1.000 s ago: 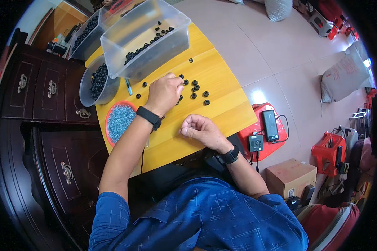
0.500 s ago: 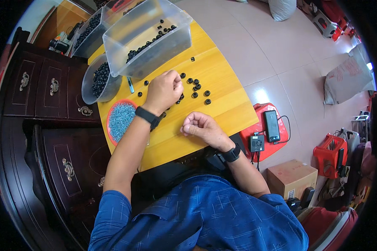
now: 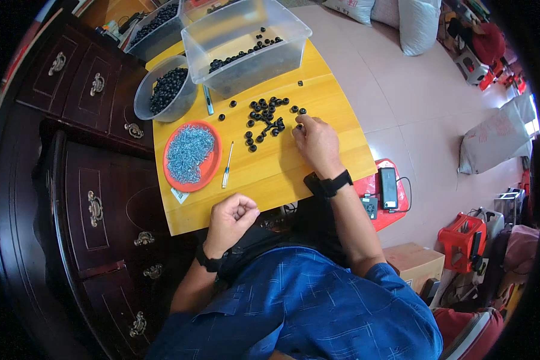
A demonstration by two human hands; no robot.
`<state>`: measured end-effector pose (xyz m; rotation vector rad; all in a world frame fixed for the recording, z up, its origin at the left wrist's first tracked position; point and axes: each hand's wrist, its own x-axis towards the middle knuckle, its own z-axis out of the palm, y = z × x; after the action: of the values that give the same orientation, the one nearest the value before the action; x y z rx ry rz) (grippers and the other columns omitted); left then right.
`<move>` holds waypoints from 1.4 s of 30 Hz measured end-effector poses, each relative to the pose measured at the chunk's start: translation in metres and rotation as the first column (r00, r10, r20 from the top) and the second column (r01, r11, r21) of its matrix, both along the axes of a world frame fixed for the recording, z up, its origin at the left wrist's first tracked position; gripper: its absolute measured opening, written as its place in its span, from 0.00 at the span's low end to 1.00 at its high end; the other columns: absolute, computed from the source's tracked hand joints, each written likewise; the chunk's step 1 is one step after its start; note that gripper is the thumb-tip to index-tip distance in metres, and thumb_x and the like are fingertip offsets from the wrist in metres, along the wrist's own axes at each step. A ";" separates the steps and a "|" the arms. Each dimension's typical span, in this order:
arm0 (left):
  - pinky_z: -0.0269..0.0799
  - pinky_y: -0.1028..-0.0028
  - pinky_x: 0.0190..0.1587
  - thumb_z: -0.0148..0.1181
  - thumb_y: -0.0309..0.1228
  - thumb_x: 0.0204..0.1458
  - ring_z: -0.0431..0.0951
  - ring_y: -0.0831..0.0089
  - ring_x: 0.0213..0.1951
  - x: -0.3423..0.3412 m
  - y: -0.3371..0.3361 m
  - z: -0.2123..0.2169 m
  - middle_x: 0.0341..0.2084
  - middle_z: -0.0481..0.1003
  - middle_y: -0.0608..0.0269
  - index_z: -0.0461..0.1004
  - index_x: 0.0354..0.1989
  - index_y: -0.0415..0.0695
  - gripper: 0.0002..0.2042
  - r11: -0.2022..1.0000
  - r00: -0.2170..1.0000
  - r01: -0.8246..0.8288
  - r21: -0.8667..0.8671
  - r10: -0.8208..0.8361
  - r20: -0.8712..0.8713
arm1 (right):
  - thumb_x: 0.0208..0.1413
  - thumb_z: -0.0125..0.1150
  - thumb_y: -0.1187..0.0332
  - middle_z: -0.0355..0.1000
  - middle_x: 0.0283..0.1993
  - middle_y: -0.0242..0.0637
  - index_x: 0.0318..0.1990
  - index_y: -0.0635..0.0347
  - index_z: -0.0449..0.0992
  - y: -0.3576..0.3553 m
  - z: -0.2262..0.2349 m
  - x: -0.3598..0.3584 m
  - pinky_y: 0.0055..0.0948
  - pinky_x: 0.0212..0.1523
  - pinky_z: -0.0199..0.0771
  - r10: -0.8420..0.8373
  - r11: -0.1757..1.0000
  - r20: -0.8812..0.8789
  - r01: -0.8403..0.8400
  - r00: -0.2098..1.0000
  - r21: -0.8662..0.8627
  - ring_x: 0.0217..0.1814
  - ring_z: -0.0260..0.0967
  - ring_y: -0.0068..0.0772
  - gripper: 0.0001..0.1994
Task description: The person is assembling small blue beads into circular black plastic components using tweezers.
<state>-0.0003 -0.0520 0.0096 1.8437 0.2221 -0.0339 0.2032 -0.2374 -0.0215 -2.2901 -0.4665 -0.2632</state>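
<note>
The right hand (image 3: 315,141) lies palm down on the yellow table (image 3: 318,90), right of centre, its fingertips touching the black rings (image 3: 266,119) scattered just left of it; whether it pinches one I cannot tell. The left hand (image 3: 231,217) is closed to a fist at the table's lower edge, below the orange plate (image 3: 211,172) of screws.

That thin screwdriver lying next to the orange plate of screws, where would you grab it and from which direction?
Probably by the handle, the thicker lower end of the screwdriver, nearest the table's front edge. It lies flat on bare yellow table, running away from the person, clear of the orange plate. Coming from above, fingers pinching across its width, looks easiest; the left hand is closer.
</note>
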 end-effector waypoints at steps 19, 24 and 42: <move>0.64 0.84 0.28 0.63 0.21 0.54 0.68 0.89 0.23 -0.048 0.010 -0.006 0.23 0.73 0.73 0.77 0.36 0.37 0.03 0.982 0.985 -0.141 -0.123 0.152 0.080 | 0.55 0.61 0.60 0.78 0.31 0.47 0.38 0.58 0.72 0.015 -0.005 0.009 0.46 0.35 0.78 0.055 0.893 -0.078 -0.084 0.995 -0.442 0.35 0.78 0.51 0.11; 0.64 0.84 0.28 0.62 0.21 0.54 0.68 0.89 0.23 -0.050 0.008 -0.005 0.24 0.73 0.73 0.78 0.36 0.37 0.03 0.977 0.978 -0.184 -0.110 0.193 0.081 | 0.60 0.61 0.65 0.79 0.32 0.42 0.42 0.58 0.70 0.013 0.009 -0.002 0.38 0.34 0.78 0.238 0.971 0.025 -0.239 0.971 0.016 0.33 0.78 0.42 0.10; 0.68 0.81 0.25 0.63 0.17 0.50 0.73 0.83 0.22 0.028 -0.011 0.014 0.26 0.76 0.65 0.78 0.34 0.37 0.04 0.947 0.891 -0.240 0.215 0.127 0.436 | 0.64 0.58 0.71 0.75 0.49 0.37 0.54 0.58 0.71 0.023 -0.040 -0.084 0.26 0.50 0.80 0.984 0.040 -0.107 0.418 0.140 0.907 0.47 0.76 0.26 0.13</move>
<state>0.0274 -0.0626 0.0240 2.0358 0.1023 0.5455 0.1192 -0.2144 -0.0611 -0.3344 -0.1818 1.0071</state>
